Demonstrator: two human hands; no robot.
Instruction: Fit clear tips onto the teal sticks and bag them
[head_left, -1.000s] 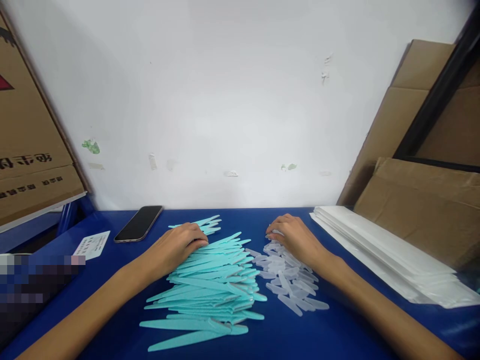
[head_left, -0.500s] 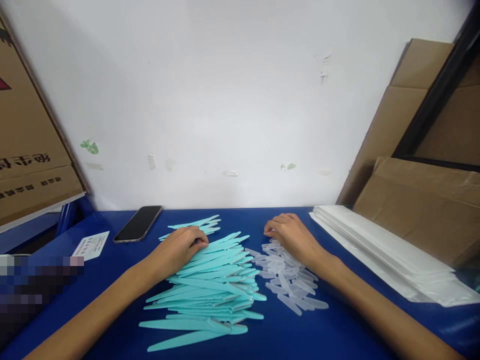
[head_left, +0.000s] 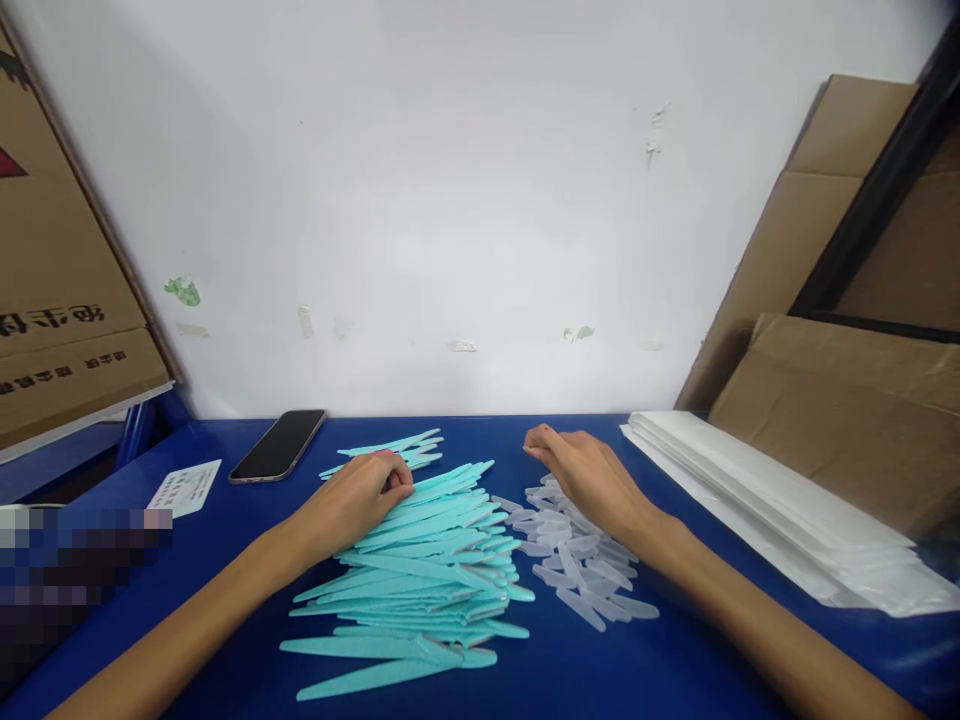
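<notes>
Fingers of the left hand [head_left: 358,508] curl over the upper-left side of the teal blade-shaped pieces [head_left: 442,555], and those of the right hand [head_left: 592,482] bend inward just beyond the far end of the frosted pieces [head_left: 571,555] — whether either pinches anything I cannot tell. Lifting singly off the top with a light pinch would probably keep both heaps from sliding. Blue tabletop [head_left: 487,438] between the hands gives room to move — bounded by the wall [head_left: 480,220] behind, the phone [head_left: 279,446] leftward and the white stack [head_left: 757,505] rightward.
</notes>
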